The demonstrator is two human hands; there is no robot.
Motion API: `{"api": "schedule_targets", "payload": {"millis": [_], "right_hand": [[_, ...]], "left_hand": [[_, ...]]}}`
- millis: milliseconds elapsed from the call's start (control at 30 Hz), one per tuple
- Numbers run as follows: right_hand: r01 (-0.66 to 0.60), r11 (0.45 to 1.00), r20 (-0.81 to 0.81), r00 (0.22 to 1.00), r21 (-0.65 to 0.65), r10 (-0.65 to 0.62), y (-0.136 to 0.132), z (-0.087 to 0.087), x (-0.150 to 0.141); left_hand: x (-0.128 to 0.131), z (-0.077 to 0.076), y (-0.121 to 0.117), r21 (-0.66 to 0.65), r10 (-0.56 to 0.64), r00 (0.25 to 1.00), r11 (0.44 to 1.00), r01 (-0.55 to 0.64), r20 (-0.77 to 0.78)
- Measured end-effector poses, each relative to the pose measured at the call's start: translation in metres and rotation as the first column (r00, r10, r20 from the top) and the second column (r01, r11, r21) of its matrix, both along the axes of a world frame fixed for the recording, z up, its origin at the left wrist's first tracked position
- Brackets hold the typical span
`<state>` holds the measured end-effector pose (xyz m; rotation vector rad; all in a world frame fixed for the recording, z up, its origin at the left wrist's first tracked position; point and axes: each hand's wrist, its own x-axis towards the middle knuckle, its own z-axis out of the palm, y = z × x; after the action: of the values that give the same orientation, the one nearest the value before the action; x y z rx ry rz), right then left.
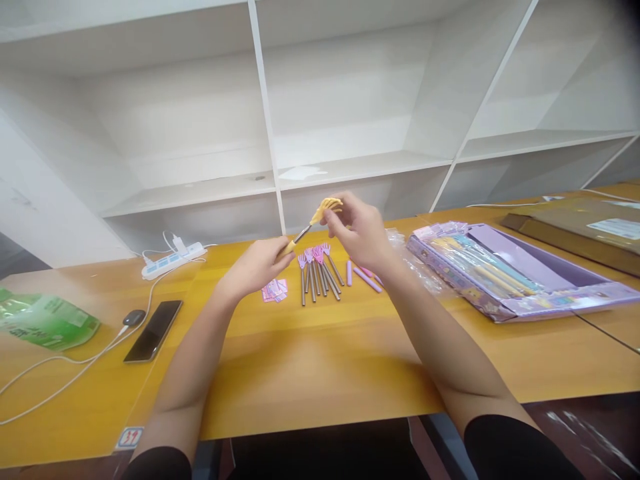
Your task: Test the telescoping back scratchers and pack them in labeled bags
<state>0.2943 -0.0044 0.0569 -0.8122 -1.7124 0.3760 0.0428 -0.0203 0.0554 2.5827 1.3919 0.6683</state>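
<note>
A yellow back scratcher (303,233) with a metal rod is held between both hands above the table. My left hand (255,265) is closed around its yellow handle. At the other end, my right hand (359,230) pinches the yellow claw-shaped head. Below them lie several metal rods with pink and purple claw heads (319,255), fanned out on the wood. Loose purple handle tubes (367,280) rest to their right, partly covered by my right forearm. Small pink printed cards (275,291) sit under my left hand.
A purple display box (500,310) with wrapped back scratchers stands at right, beside clear plastic wrappers (425,267). Behind it is a cardboard box (575,230). On the left are a phone (153,331), a power strip (174,261), cables and a green bag (47,320). White shelving backs the table.
</note>
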Motion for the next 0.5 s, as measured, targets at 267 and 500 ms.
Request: {"api": "schedule_targets", "payload": {"millis": [267,500], "right_hand": [[-0.128,0.987,0.132,0.981,-0.092,0.14,0.004,-0.011,-0.015],[0.343,0.918,0.753,0.653,-0.2,-0.08,0.041,-0.01,0.046]], "left_hand": [[0.001,0.001,0.002,-0.065,-0.051,0.993,0.996,0.058,0.107],[-0.003,0.001,0.003,-0.026,-0.007,0.996,1.0,0.009,0.089]]}}
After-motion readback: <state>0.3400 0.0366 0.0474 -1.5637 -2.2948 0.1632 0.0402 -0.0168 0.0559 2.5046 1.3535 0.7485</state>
